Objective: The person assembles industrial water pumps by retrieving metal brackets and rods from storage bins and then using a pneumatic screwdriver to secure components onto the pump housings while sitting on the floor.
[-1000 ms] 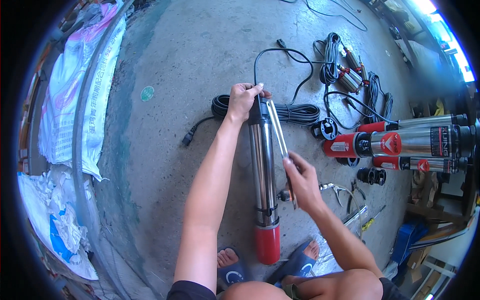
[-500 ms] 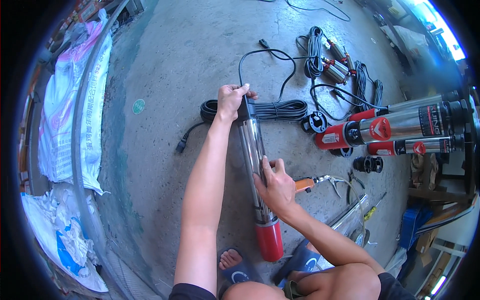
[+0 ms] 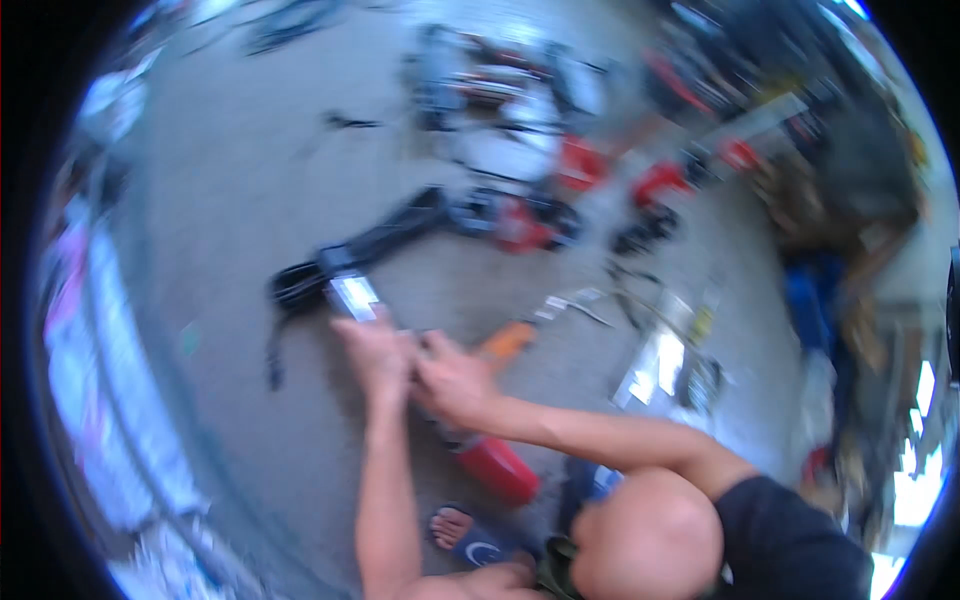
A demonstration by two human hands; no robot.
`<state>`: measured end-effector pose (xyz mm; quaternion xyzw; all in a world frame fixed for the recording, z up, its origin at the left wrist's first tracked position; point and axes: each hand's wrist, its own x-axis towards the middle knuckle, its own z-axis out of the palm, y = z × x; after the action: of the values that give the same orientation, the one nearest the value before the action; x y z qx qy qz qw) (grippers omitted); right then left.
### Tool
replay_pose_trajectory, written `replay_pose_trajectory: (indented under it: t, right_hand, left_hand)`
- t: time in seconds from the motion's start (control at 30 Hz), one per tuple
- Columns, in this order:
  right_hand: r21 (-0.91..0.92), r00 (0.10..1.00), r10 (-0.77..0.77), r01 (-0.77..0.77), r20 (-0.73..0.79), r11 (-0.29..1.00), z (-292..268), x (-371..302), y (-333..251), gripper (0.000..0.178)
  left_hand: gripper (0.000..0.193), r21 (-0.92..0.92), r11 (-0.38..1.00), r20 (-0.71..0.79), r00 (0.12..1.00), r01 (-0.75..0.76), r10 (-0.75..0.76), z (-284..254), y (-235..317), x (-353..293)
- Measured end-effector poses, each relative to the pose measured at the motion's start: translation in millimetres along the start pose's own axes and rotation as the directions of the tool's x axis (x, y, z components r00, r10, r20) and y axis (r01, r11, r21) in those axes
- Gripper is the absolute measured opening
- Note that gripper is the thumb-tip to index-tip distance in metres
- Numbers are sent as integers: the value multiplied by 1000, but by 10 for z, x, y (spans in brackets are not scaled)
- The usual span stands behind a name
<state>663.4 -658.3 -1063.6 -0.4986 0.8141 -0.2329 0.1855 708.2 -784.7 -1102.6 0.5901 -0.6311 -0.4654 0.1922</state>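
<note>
The view is smeared by motion. A submersible pump, a long steel cylinder (image 3: 353,297) with a red end (image 3: 498,470), lies slantwise on the floor before me, its red end nearest my feet. My left hand (image 3: 375,357) is closed round the middle of the cylinder, just below a bright stretch of steel. Right beside it, my right hand (image 3: 455,385) curls over the pump, with its fingertips blurred close to the left hand. Both hands hide the cylinder's middle. A coiled black cable (image 3: 300,288) lies at the pump's far end.
An orange-handled tool (image 3: 508,343) with a metal fitting lies just right of my right hand. More red-and-steel pumps (image 3: 660,185) are at the far right, with black ring-shaped parts (image 3: 640,232) close by. Sacks (image 3: 125,390) line the left edge.
My view has swung, and everything is blurred. My left hand has left the pump's black far end and moved down onto the steel cylinder, beside my right hand.
</note>
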Motion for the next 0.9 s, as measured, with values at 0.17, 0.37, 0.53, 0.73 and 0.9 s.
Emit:
replay_pose_trajectory:
  t: [0.17,0.37,0.53,0.73,0.9]
  right_hand:
    - [159,984,177,-177,10,971,-884,-1168,1003,37]
    - [-15,375,538,-830,-755,557,-1712,-3483,3724,24]
    - [-51,381,899,-924,-214,379,-1678,-4246,4220,32]
    - [-154,470,845,-883,-255,444,-1719,-3938,4039,34]
    - [79,409,897,-901,-165,426,-1763,-3748,3794,34]
  left_hand:
    - [47,11,998,-133,990,-54,55,98,-592,247]
    - [39,-5,999,-129,991,-39,38,-22,-451,200]
    - [45,46,998,-112,992,-46,50,69,-262,144]
    - [63,110,993,-161,985,-47,64,-47,-214,57]
    - [64,142,989,-186,981,-32,58,21,-155,-4]
